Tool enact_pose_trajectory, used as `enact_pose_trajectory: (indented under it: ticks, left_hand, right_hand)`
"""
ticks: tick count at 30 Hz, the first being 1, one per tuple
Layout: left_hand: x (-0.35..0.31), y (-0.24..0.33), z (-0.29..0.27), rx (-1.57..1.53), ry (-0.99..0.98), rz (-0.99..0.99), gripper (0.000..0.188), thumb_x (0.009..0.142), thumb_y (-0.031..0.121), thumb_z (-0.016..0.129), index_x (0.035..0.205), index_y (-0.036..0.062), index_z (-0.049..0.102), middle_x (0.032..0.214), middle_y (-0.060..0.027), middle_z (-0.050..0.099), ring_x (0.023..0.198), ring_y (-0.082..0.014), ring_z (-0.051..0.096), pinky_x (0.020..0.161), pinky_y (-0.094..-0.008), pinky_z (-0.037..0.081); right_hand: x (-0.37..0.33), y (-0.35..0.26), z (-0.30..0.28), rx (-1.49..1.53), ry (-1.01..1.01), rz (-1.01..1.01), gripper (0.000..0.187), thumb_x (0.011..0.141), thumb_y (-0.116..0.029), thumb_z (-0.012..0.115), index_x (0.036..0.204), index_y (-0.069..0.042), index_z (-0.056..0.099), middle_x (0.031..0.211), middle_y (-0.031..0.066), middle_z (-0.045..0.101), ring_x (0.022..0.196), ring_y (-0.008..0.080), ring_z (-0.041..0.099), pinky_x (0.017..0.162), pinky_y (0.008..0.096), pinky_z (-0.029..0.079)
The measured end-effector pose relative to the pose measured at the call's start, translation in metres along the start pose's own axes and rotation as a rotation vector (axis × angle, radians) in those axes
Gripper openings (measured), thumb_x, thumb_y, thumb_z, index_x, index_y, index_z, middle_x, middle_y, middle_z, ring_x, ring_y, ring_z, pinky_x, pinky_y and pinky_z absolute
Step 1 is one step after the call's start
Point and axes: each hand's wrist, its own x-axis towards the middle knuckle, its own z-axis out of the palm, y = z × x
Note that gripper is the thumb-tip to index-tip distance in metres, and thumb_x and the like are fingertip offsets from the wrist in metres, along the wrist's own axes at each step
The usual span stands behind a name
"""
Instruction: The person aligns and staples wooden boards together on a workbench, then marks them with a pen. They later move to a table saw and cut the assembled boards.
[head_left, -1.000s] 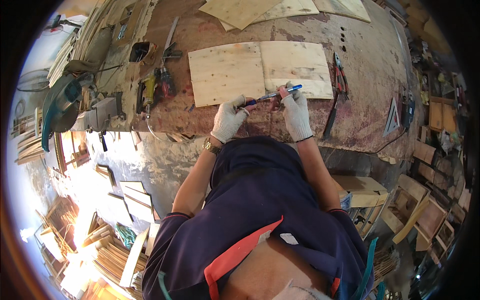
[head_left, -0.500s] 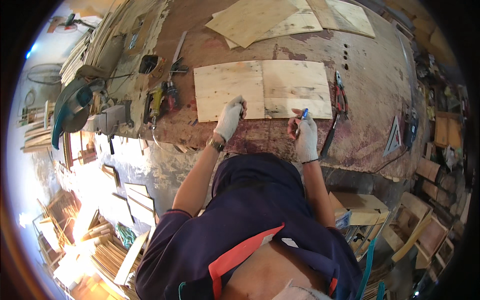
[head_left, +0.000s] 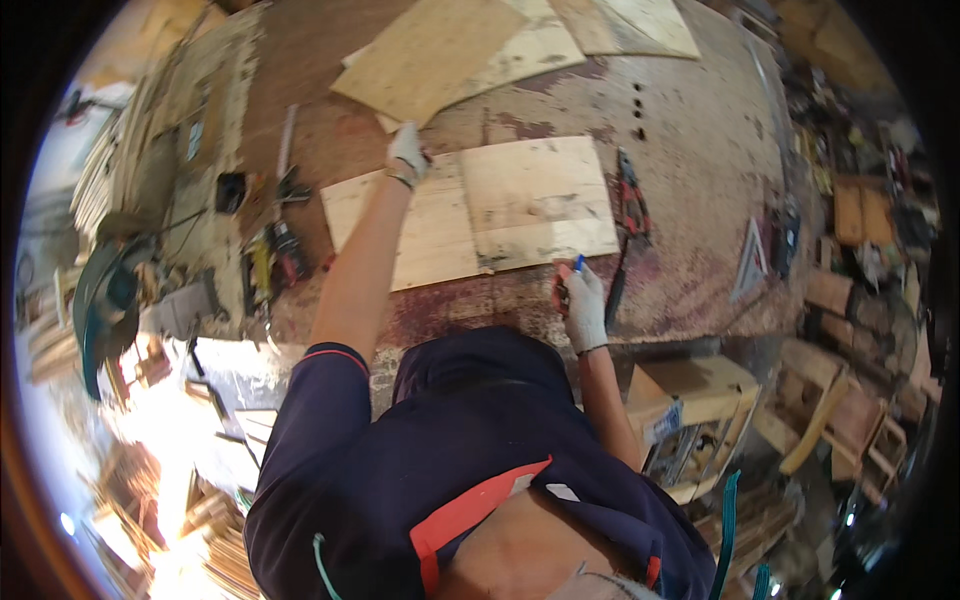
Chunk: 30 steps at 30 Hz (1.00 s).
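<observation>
Left hand (head_left: 407, 150), in a white work glove, is stretched far forward across the worn brown workbench (head_left: 690, 200). Its fingers rest at the far edge of the two pale rectangular plywood panels (head_left: 470, 212), near where a loose sheet of light plywood (head_left: 440, 55) overlaps from beyond. I cannot tell whether the fingers are curled around an edge or just pressing flat.

Right hand (head_left: 583, 300), also white-gloved, sits close to my body at the panels' near edge, closed around a slim blue pen-like marker (head_left: 578, 264); something red shows at the palm, unclear.

The panels lie between the hands, long axis running left to right. The right hand is nearer to their near right corner. Red-handled pliers (head_left: 628, 195) lie just right of the panels.
</observation>
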Motion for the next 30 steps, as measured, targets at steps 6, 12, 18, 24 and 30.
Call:
enact_pose_trajectory:
  ticks: [6,12,18,24,30]
  left_hand:
    - [0.012,0.002,0.007,0.086,-0.028,0.079,0.022,0.101,0.025,0.063,0.090,0.0086,0.055,0.061,0.0011,0.042,0.052,-0.0133,0.040,0.049,-0.0295,0.035]
    - [-0.089,-0.039,-0.048,0.136,-0.431,0.294,0.017,0.097,0.004,0.051,0.080,0.0034,0.055,0.068,-0.0005,0.047,0.057,-0.0129,0.044,0.053,-0.0276,0.037]
    - [-0.215,-0.067,-0.157,-0.146,-0.710,0.044,0.021,0.095,0.014,0.061,0.077,0.0054,0.055,0.072,-0.0051,0.056,0.056,-0.0126,0.044,0.055,-0.0285,0.037]
    - [-0.283,-0.072,-0.236,0.197,-0.572,-0.109,0.023,0.086,0.022,0.075,0.090,0.0006,0.067,0.061,0.0006,0.053,0.050,-0.0070,0.041,0.047,-0.0239,0.031]
    - [-0.289,-0.064,-0.275,0.075,-0.488,-0.199,0.013,0.082,0.013,0.069,0.087,0.0009,0.068,0.059,0.0011,0.053,0.044,-0.0084,0.040,0.043,-0.0263,0.031]
  right_hand:
    - [0.023,0.000,0.001,-0.080,0.096,0.018,0.024,0.099,-0.016,0.063,0.116,0.001,0.065,0.074,0.0009,0.060,0.051,0.0092,0.052,0.044,0.0249,0.038]
    - [0.045,-0.010,0.009,-0.267,0.099,-0.108,0.034,0.095,-0.010,0.069,0.125,0.004,0.062,0.067,-0.0035,0.054,0.051,0.0067,0.048,0.048,0.0257,0.038]
    - [0.070,-0.018,-0.001,0.009,0.100,-0.070,0.039,0.098,-0.013,0.062,0.136,-0.003,0.057,0.084,0.0015,0.062,0.050,0.0079,0.048,0.045,0.0212,0.034]
    - [0.089,0.004,-0.039,0.107,0.062,-0.459,0.044,0.103,-0.016,0.051,0.145,-0.002,0.046,0.121,0.0111,0.066,0.093,0.0149,0.066,0.072,0.0286,0.056]
    - [0.067,-0.044,-0.043,0.465,-0.273,-0.253,0.037,0.106,-0.020,0.050,0.134,0.002,0.057,0.121,0.0102,0.068,0.101,0.0198,0.067,0.087,0.0319,0.056]
